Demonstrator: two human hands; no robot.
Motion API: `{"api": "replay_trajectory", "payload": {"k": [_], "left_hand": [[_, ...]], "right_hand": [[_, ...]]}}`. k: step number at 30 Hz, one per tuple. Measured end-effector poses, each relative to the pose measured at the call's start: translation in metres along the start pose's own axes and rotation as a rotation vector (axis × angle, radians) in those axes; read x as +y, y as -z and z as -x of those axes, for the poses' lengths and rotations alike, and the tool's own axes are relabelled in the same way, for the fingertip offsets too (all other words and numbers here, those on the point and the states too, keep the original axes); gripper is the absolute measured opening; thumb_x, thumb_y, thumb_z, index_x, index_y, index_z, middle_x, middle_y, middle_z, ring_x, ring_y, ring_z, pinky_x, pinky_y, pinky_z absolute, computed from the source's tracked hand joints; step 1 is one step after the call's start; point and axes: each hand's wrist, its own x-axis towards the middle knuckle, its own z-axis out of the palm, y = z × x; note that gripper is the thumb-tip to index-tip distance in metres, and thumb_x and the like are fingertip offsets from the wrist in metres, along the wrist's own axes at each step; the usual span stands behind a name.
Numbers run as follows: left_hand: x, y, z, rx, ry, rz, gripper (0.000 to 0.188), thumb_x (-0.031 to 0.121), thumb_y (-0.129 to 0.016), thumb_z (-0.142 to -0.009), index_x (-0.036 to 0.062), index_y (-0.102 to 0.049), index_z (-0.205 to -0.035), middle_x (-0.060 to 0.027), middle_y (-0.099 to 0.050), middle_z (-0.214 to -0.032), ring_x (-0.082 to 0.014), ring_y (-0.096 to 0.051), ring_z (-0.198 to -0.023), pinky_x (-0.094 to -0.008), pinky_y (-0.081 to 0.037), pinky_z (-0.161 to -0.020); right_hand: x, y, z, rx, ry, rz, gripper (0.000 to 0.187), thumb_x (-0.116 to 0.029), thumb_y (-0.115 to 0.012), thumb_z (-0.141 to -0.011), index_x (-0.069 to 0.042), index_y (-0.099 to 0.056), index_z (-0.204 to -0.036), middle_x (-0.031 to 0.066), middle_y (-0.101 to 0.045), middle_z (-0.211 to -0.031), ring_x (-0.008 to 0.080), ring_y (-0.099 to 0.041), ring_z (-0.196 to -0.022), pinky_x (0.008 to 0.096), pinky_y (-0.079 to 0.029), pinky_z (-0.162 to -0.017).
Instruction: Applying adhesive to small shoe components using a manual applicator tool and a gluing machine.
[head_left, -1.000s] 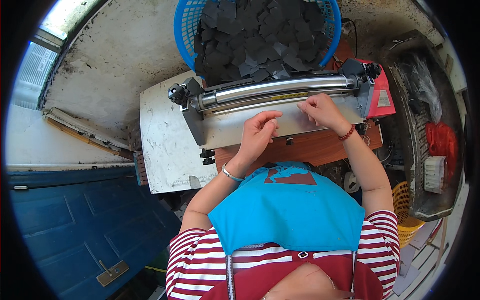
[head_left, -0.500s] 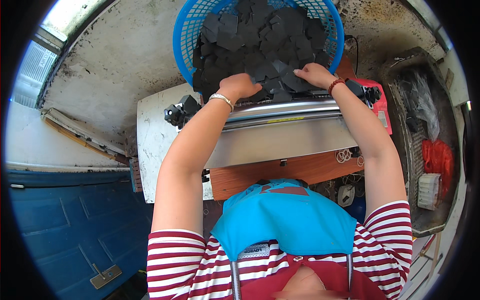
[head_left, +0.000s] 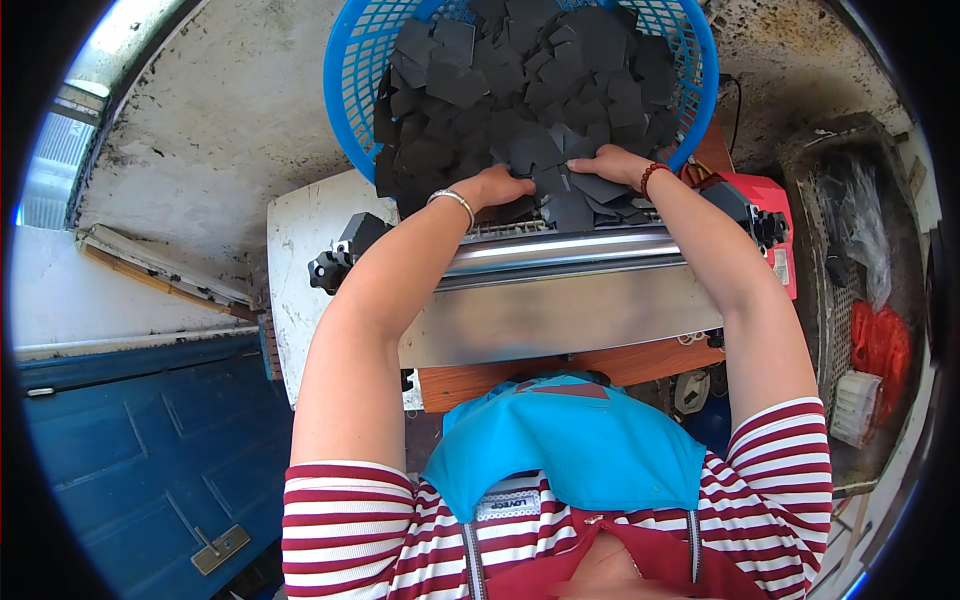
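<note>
A blue plastic basket [head_left: 707, 90] at the top holds a heap of thin, flat, dark grey-black pieces [head_left: 460, 85]. Along its near edge, both hands are among these pieces, just behind a shiny metal roller [head_left: 560, 248]. My left hand [head_left: 496, 187], with a silvery bracelet at the wrist, is closed with its thumb against a black piece [head_left: 549, 180]; its other fingers are mostly hidden. A short gap to the right, my right hand [head_left: 615, 166] pinches a black piece [head_left: 597, 187] under its thumb. A red bead bracelet circles that wrist.
The roller belongs to a machine with a metal front plate [head_left: 560, 315] and black knobs [head_left: 328, 272] at both ends. A reddish-brown board [head_left: 470, 388] lies below. Right stands a dirty trough [head_left: 850, 455] with plastic bags [head_left: 878, 340]; a blue door [head_left: 140, 450] is at left.
The basket and machine appear slightly lower and larger in view. My left hand has moved a little to the right; my right hand has shifted slightly left among the pieces.
</note>
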Motion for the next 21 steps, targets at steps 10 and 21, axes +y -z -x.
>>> {"api": "replay_trajectory", "payload": {"k": [10, 21], "left_hand": [[0.011, -0.015, -0.004, 0.153, -0.006, 0.244, 0.089, 0.043, -0.077, -0.066, -0.0104, -0.046, -0.129, -0.0253, -0.052, -0.132, -0.0333, -0.052, -0.123, -0.0344, -0.041, -0.103], [0.025, 0.000, -0.002, 0.146, -0.174, 0.558, 0.062, 0.017, -0.075, -0.075, -0.0035, -0.049, -0.127, -0.0152, -0.058, -0.122, -0.0235, -0.057, -0.112, -0.0332, -0.044, -0.096]], "right_hand": [[-0.011, -0.015, 0.000, -0.019, 0.076, -0.205, 0.106, -0.052, -0.080, -0.068, 0.019, -0.034, -0.132, 0.0268, -0.052, -0.127, 0.0279, -0.056, -0.114, 0.0314, -0.045, -0.094], [-0.031, 0.005, 0.007, -0.033, 0.304, -0.524, 0.062, -0.020, -0.083, -0.071, 0.007, -0.055, -0.120, 0.0129, -0.064, -0.111, 0.0185, -0.062, -0.099, 0.0291, -0.050, -0.088]]}}
